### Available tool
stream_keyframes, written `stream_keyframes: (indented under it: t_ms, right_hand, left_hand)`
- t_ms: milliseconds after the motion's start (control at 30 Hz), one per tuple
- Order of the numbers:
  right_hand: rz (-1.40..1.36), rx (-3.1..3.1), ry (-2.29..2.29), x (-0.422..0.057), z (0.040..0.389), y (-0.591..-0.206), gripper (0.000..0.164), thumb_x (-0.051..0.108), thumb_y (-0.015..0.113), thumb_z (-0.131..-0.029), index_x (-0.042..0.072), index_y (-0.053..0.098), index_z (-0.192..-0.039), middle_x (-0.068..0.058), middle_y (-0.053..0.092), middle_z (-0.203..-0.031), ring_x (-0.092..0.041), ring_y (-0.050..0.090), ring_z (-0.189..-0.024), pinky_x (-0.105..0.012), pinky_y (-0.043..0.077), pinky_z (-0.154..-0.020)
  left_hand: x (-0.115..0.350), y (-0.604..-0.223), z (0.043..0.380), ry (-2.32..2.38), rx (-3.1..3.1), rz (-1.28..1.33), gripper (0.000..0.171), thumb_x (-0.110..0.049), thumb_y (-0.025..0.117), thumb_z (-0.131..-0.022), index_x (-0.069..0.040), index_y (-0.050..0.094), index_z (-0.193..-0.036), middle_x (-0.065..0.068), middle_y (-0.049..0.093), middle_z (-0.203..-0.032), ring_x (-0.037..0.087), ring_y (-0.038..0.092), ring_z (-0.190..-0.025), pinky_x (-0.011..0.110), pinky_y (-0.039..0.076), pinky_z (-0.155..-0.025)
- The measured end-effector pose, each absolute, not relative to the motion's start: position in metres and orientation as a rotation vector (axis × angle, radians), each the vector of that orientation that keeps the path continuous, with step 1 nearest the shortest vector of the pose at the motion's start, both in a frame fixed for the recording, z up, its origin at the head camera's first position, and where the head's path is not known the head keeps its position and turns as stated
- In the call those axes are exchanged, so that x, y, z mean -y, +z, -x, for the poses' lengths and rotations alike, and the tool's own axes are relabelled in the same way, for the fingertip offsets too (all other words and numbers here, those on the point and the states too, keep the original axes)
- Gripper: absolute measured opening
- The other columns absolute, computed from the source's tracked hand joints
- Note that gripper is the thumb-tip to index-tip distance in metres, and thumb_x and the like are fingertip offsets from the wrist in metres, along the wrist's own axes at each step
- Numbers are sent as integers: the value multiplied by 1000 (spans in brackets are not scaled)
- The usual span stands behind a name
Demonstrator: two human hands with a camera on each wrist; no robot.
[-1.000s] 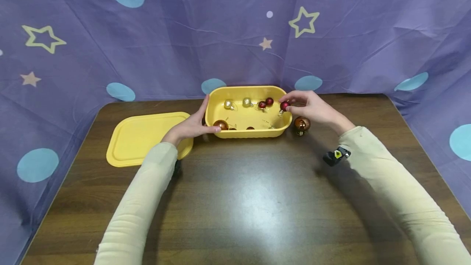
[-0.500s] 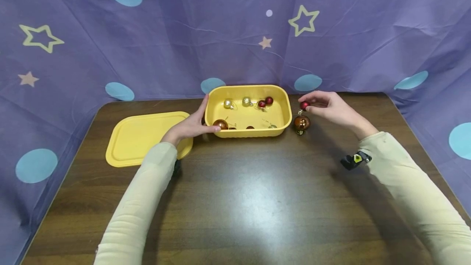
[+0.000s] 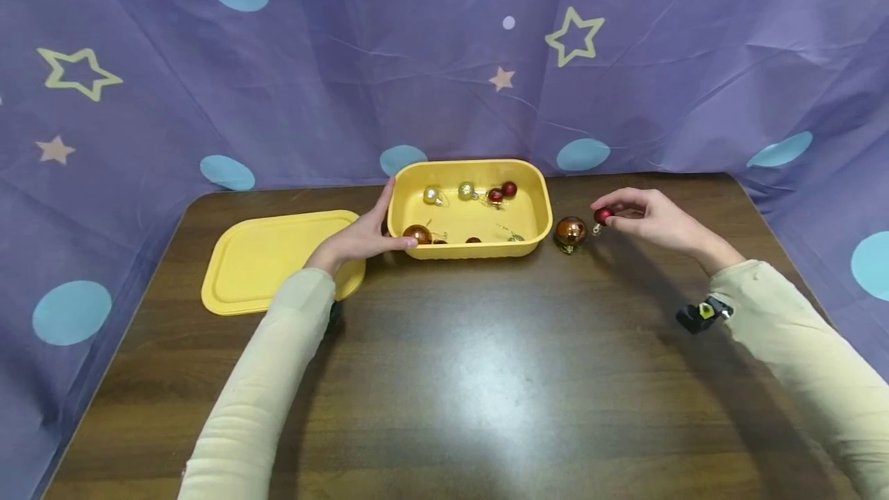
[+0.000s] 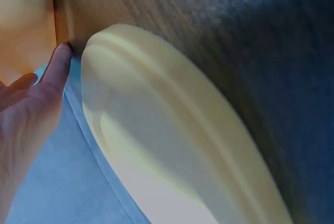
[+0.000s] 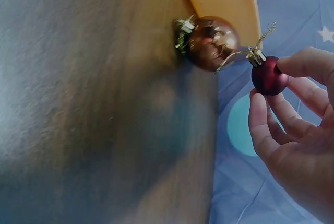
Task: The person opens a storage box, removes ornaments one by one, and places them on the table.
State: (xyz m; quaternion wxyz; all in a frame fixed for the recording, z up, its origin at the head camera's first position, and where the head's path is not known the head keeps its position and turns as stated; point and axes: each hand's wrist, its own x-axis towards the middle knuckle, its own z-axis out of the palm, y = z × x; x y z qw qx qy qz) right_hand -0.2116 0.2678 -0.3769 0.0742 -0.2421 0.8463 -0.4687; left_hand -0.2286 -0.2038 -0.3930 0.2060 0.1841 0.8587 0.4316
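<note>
My right hand [image 3: 656,222] pinches a small dark red Christmas bauble [image 5: 270,75] between thumb and fingertips, its gold cap and string pointing away from the palm. Beside it on the table is a larger shiny copper bauble [image 3: 571,231], right of the yellow box [image 3: 479,251]. My left hand [image 3: 361,240] rests against the box's left end, thumb along the front rim and straight fingers at the side. Inside the box lie red baubles [image 3: 509,189], gold baubles [image 3: 466,190] and a copper bauble [image 3: 418,234]; the front wall partly hides several.
The yellow lid [image 3: 278,261] lies on the wooden table [image 3: 444,376] left of the box, partly under the left forearm. A purple curtain [image 3: 430,76] with stars and blue dots hangs close behind the table's back edge.
My right hand has carried the red bauble out from over the box's right end, past the copper bauble to the right, and lower. The left hand and box have stayed in place.
</note>
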Motion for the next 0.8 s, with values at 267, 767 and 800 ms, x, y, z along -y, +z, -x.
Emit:
stream_keyframes:
  t_ms: [267,767,800]
  right_hand:
    - [767,-2493,-1395,-271,213,-401,25,-4,60,-92,-10,62,-117,-25,66,-106,-6,63,-92,-15,48,-76]
    - [621,-2494,-1431,-268,213,-422,28,-9,61,-88,-12,54,-114,-26,59,-110,-16,58,-96,-16,46,-79]
    - [611,-2496,-1432,-268,214,-422,25,-8,62,-88,-11,55,-112,-25,59,-109,-15,59,-96,-16,46,-79]
  left_hand:
    - [205,-396,226,1205,-2425,-544,113,-27,72,-88,-23,-21,-152,6,-14,-159,28,1,-144,49,9,-113]
    - [195,-361,210,1228,-2364,-525,110,-14,70,-88,-13,-20,-152,16,-15,-158,34,-1,-143,51,7,-113]
    - [196,-364,212,1231,-2363,-523,111,-15,71,-88,-14,-20,-152,15,-15,-158,33,-1,-144,50,7,-113]
